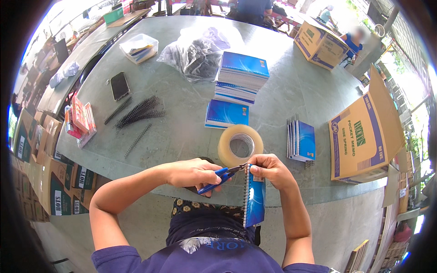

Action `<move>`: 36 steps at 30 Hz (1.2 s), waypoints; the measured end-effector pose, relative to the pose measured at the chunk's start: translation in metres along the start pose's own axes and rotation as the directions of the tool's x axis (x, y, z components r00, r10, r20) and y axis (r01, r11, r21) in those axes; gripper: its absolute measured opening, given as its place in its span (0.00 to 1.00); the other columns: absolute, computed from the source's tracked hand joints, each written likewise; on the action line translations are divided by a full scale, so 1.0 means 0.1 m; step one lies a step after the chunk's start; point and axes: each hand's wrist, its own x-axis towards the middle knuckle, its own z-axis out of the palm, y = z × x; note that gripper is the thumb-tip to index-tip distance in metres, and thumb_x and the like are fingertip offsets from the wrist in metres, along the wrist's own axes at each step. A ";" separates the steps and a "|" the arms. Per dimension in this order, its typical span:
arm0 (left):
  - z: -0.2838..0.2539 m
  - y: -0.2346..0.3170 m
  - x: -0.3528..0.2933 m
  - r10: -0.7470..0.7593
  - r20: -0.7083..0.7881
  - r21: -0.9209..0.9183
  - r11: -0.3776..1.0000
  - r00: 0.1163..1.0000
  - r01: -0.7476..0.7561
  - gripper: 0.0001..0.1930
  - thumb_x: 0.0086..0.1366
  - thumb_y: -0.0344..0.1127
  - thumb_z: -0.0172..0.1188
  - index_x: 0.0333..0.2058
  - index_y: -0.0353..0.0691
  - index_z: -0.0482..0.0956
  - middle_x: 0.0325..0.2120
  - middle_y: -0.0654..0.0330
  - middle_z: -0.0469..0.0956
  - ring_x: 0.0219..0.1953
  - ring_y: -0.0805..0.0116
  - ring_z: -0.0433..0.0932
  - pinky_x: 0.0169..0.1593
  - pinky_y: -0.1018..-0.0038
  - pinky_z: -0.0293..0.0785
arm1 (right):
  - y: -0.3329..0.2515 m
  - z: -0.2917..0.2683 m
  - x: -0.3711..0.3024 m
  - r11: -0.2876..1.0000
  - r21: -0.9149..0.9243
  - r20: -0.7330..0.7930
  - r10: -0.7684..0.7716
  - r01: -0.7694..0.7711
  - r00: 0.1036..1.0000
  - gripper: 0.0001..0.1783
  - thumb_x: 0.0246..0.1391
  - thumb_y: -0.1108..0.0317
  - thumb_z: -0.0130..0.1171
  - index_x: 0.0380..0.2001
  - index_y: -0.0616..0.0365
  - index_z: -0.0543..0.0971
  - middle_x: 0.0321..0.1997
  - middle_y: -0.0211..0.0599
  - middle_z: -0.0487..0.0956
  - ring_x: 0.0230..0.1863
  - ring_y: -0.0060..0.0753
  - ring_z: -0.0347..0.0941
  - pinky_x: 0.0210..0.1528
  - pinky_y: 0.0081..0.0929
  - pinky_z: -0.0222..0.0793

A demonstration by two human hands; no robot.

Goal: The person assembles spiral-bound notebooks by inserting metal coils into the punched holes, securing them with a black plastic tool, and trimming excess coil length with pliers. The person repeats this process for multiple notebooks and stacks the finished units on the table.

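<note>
Left hand [195, 175] and right hand [272, 170] are close together but apart: the left is wrapped around one pair of pliers [208, 187] with smooth blue handles and slim metal jaws, while the right pinches one glossy blue notebook [256, 204] by its top end, the long spiral edge facing the left hand. The pliers' tips seem to meet the top of that spiral, though the spot is too small to be sure. Just beyond both hands lies one round, yellowish roll of clear tape [224, 144]. Farther out are two piles of flat blue-covered pads, one low stack [226, 113] and behind it one tall stack [242, 73], its layers slightly skewed; past these slumps one crinkled plastic bag [195, 52] with dark contents. Beyond the left hand, thin black coils [139, 113] lie in a bundle too tangled to count, with one single coil [138, 140] nearer the hand and one flat, dark-screened phone [119, 86] farther off. Right of the right hand sits one small pile of spiral-bound notebooks [304, 140], and outward from it stand two cardboard boxes [359, 136], the nearer with raised flaps.
</note>
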 end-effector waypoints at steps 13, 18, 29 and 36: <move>-0.02 0.02 -0.02 -0.039 -0.014 0.060 0.997 0.999 0.040 0.21 0.67 0.48 0.45 0.44 0.34 0.73 0.30 0.57 0.78 0.28 0.70 0.79 0.34 0.73 0.76 | -0.02 0.02 0.01 0.999 0.021 0.064 0.044 -0.046 0.997 0.10 0.53 0.63 0.61 0.29 0.59 0.79 0.25 0.22 0.75 0.26 0.12 0.67 0.29 0.12 0.62; -0.12 0.09 -0.09 -0.001 0.016 0.236 0.972 1.000 -0.002 0.21 0.67 0.48 0.46 0.44 0.34 0.74 0.27 0.57 0.79 0.26 0.71 0.78 0.32 0.73 0.74 | -0.05 0.04 -0.01 0.996 0.023 0.135 0.084 -0.088 0.987 0.11 0.53 0.62 0.61 0.29 0.60 0.79 0.24 0.22 0.74 0.26 0.12 0.67 0.29 0.13 0.62; 0.07 0.02 -0.11 0.313 -0.092 0.693 0.702 0.945 -0.165 0.22 0.63 0.43 0.49 0.51 0.34 0.68 0.37 0.46 0.77 0.38 0.52 0.77 0.42 0.66 0.73 | 0.02 0.00 -0.01 0.973 0.220 0.218 0.019 -0.068 0.976 0.13 0.52 0.60 0.62 0.30 0.60 0.79 0.27 0.25 0.77 0.29 0.15 0.70 0.33 0.16 0.65; -0.51 -0.55 -0.41 0.176 -0.533 0.518 0.841 0.827 0.155 0.25 0.61 0.49 0.52 0.50 0.35 0.70 0.36 0.47 0.76 0.39 0.56 0.76 0.44 0.68 0.70 | 0.06 -0.17 -0.09 0.993 0.112 0.165 0.016 -0.035 0.986 0.14 0.49 0.61 0.65 0.30 0.62 0.79 0.29 0.29 0.78 0.29 0.16 0.70 0.33 0.16 0.65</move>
